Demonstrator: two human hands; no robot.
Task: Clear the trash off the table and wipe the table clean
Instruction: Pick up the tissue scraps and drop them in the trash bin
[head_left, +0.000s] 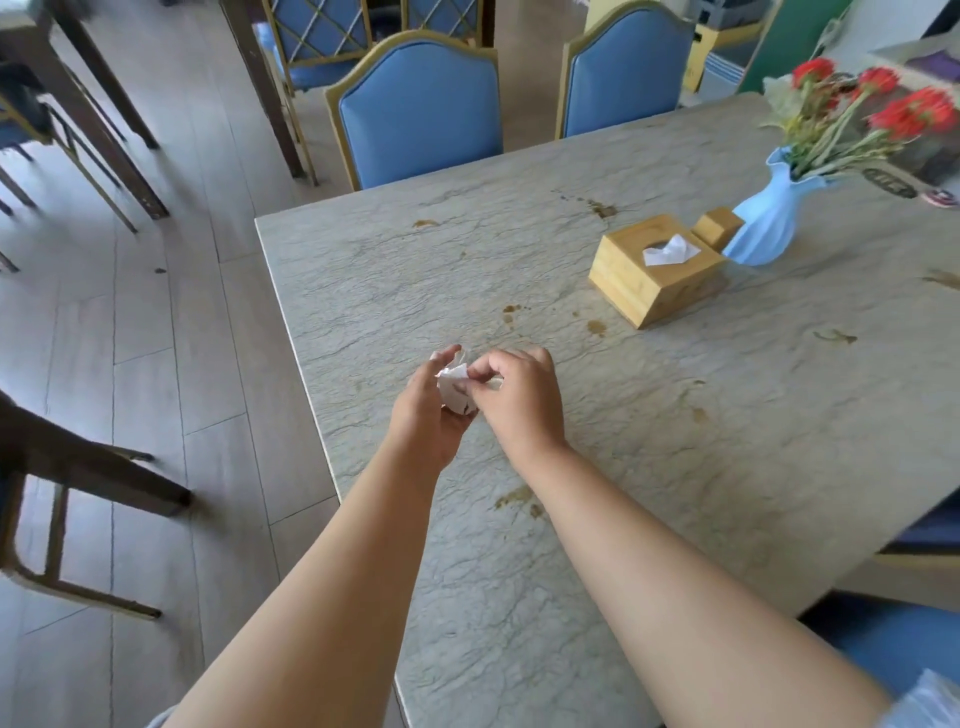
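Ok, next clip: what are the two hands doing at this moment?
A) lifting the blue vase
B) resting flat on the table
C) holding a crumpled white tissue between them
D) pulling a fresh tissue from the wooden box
C: the left hand and right hand meet around a crumpled white tissue above the table, well short of the wooden tissue box.

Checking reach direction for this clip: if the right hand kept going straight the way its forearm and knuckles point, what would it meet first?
The right hand points up-left and already pinches the crumpled white tissue held in the left hand, so those come first; depth is hard to judge.
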